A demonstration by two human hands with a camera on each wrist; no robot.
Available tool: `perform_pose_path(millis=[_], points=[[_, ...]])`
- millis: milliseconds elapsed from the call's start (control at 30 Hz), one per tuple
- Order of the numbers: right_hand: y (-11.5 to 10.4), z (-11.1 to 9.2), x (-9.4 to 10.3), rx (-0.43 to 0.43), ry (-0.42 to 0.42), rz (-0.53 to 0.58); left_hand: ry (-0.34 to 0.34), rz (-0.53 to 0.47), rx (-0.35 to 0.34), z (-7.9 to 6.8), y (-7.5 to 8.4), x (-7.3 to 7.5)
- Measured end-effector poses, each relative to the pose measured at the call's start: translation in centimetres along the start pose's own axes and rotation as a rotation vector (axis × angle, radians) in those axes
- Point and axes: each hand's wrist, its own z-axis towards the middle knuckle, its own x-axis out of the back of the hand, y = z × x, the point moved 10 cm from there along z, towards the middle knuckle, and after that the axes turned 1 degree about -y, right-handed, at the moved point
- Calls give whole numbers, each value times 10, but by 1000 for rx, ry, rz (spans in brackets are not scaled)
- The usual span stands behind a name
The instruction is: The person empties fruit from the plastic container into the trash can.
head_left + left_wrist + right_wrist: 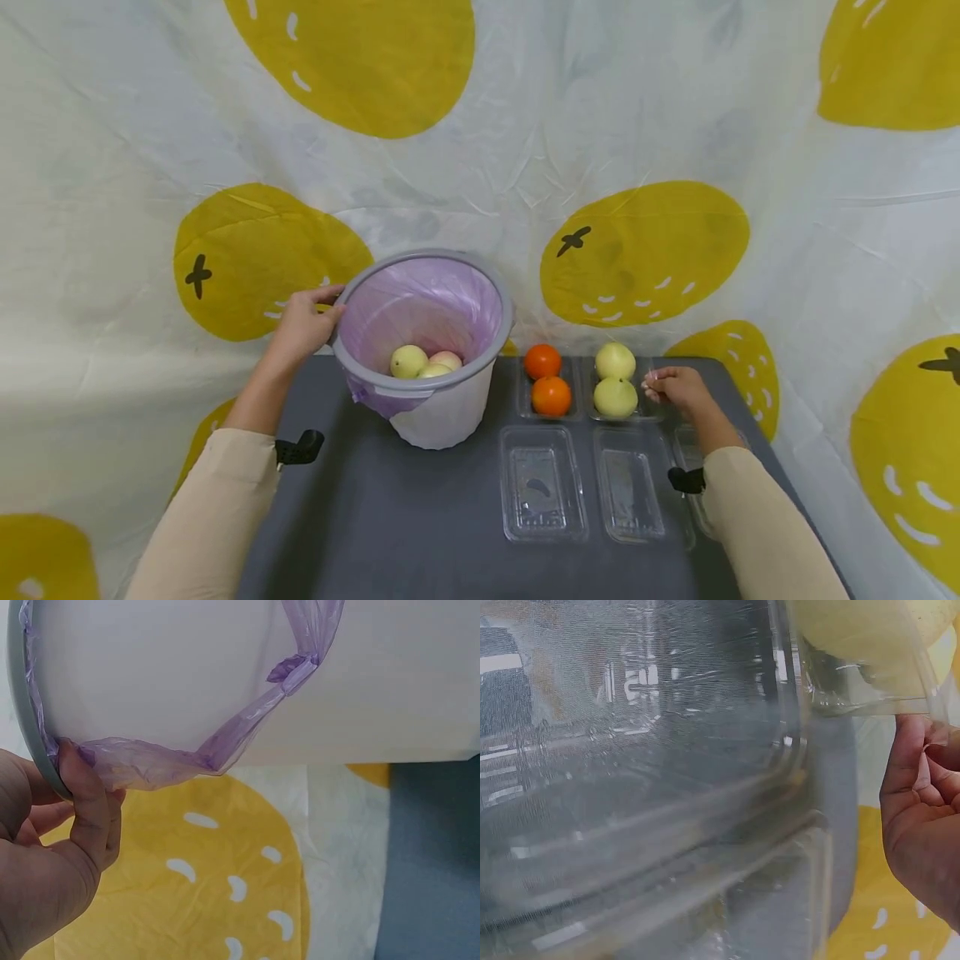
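Note:
My left hand (303,325) grips the grey rim (36,727) of a white bucket (442,429), thumb and fingers on either side of it. A purple plastic bag (397,300) lines the bucket and folds over its rim. Inside lie a pale green fruit (408,362), a pinkish one (448,359) and another partly hidden one. The bucket stands tilted on the table. My right hand (678,389) pinches the right edge of a clear plastic tray (900,706). Two pale yellow-green round fruits (615,397) sit in this tray.
Left of that tray, another clear tray holds two orange round fruits (551,396). Nearer on the dark table (405,533) lie clear trays: one at left (506,492), one in the middle (630,492), and one partly under my right forearm. A fruit-print cloth (517,167) hangs behind.

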Motion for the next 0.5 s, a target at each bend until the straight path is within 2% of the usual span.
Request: perform_pose_path(millis=[267, 500], points=[[-20, -17, 3, 1, -48, 11, -3, 17, -3, -1, 4, 2], [-38, -39, 4, 20, -71, -60, -8, 5, 0, -3, 6, 1]])
